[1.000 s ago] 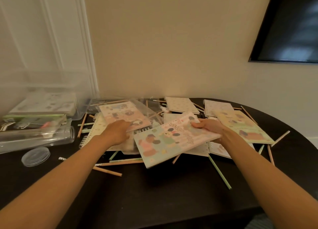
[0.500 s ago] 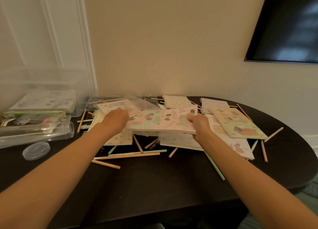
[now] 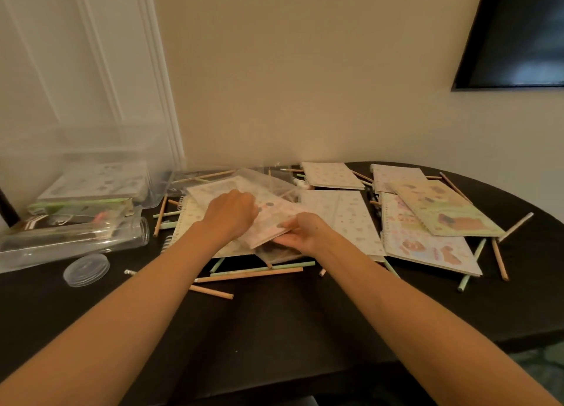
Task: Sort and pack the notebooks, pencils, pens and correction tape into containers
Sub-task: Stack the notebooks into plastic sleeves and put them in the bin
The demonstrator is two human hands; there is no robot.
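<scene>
Scanning from the left, we see a bin (image 3: 91, 149) and jar (image 3: 76, 237) on the counter (image 3: 274, 329); mid-frame our left hand (image 3: 229, 213) lies on a notebook (image 3: 271, 221), its grasp we cannot tell; fingers (image 3: 284, 241) of our right hand (image 3: 305, 233) pinch the notebook's near edge.

The table (image 3: 274, 329) is dark wood, smooth with a dull sheen. The notebooks (image 3: 341, 216) have matt paper covers, and the pencils (image 3: 250, 275) are plain wood. At the left edge the bin (image 3: 76, 149), tube (image 3: 76, 237) and lid (image 3: 86, 269) are clear glossy plastic; the bag (image 3: 274, 188) is thin crinkled film.
</scene>
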